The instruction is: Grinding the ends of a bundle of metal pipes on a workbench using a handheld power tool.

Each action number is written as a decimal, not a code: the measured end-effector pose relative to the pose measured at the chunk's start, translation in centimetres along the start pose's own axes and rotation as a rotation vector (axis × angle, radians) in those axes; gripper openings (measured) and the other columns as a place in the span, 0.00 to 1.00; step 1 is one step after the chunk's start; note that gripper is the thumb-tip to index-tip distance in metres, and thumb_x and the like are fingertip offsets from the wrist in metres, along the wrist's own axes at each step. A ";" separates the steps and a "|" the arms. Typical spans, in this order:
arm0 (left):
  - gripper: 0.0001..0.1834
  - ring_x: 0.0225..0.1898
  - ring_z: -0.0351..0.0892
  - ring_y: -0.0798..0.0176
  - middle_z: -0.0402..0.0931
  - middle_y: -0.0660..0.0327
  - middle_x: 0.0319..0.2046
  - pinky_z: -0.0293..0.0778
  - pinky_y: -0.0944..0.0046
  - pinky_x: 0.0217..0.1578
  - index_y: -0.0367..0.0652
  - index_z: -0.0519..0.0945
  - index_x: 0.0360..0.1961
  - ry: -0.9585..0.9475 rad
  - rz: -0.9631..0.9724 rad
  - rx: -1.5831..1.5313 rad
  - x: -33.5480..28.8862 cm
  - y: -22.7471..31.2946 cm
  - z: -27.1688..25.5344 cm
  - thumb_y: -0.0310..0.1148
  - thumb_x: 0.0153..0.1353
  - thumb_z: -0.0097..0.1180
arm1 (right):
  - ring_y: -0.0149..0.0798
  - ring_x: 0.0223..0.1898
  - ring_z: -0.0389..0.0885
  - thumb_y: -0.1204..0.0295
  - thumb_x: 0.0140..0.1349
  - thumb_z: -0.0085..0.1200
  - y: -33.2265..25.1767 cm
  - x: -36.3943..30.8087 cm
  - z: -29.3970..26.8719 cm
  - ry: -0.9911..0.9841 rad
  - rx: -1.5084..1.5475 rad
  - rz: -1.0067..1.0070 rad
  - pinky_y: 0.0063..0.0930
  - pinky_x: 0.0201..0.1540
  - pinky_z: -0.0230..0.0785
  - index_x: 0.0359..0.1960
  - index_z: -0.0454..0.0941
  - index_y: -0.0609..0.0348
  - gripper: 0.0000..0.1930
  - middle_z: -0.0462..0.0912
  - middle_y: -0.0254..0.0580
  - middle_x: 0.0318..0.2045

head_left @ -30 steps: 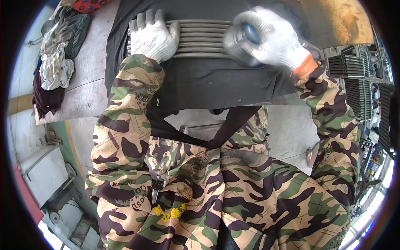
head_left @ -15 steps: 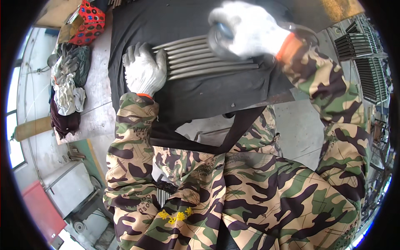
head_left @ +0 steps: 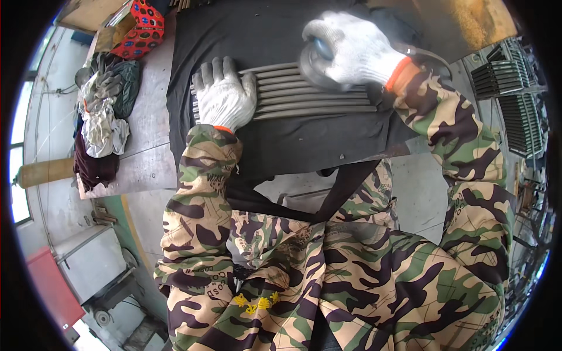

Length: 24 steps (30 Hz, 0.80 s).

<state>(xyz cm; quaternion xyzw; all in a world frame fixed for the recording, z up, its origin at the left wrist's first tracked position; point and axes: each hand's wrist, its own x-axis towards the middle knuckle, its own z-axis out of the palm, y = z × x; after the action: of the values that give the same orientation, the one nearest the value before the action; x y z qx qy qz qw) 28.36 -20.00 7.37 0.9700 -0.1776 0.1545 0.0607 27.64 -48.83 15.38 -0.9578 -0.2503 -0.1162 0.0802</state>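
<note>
Several slim grey metal rods (head_left: 316,104) lie side by side on a black cloth (head_left: 275,143). My left hand (head_left: 223,96), in a white glove, rests flat across their left part with its fingers stretched out. Over the right part of the row, my gloved right hand (head_left: 360,50) is closed round a disc sander (head_left: 311,69). The sander's round edge is smeared by motion, and some blue shows under my fingers. A hose (head_left: 432,55) runs beside my right wrist. My palm and the sander hide parts of the rods.
On the left of the table (head_left: 149,158) lies a heap of gloves and cloths (head_left: 104,131), with a red patterned box (head_left: 140,29) beyond it. A brown board (head_left: 468,23) is at the far right. Dark metal bars (head_left: 521,123) are stacked at the right.
The whole view has shifted slightly, so the table and rods appear lower and further right. My left hand stays flat on the rods; my right hand still holds the sander over them.
</note>
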 end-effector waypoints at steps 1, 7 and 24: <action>0.28 0.64 0.75 0.42 0.79 0.47 0.63 0.66 0.41 0.67 0.34 0.79 0.62 -0.058 0.001 -0.013 -0.5 0.4 -0.4 0.48 0.73 0.54 | 0.52 0.53 0.87 0.59 0.60 0.64 -0.2 -0.4 -0.2 -0.003 0.001 0.002 0.48 0.57 0.81 0.54 0.85 0.44 0.19 0.86 0.44 0.47; 0.30 0.67 0.73 0.37 0.79 0.44 0.63 0.63 0.37 0.70 0.35 0.79 0.64 0.067 -0.008 0.014 -0.5 0.3 0.9 0.49 0.73 0.53 | 0.53 0.54 0.86 0.59 0.61 0.63 -1.5 0.3 -0.2 -0.021 0.007 -0.031 0.48 0.58 0.81 0.55 0.85 0.43 0.20 0.85 0.44 0.47; 0.29 0.63 0.75 0.42 0.81 0.47 0.59 0.65 0.41 0.67 0.35 0.80 0.61 0.108 -0.028 0.025 1.2 1.1 2.2 0.49 0.72 0.54 | 0.54 0.52 0.87 0.58 0.61 0.62 -1.8 -0.5 0.2 -0.017 0.029 -0.014 0.48 0.57 0.81 0.52 0.85 0.45 0.18 0.86 0.46 0.46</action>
<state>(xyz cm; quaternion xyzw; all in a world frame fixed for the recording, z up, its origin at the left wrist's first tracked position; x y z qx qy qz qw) 29.66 -21.79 5.71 0.9634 -0.1585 0.2078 0.0600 26.38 -47.42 15.21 -0.9558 -0.2592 -0.1052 0.0911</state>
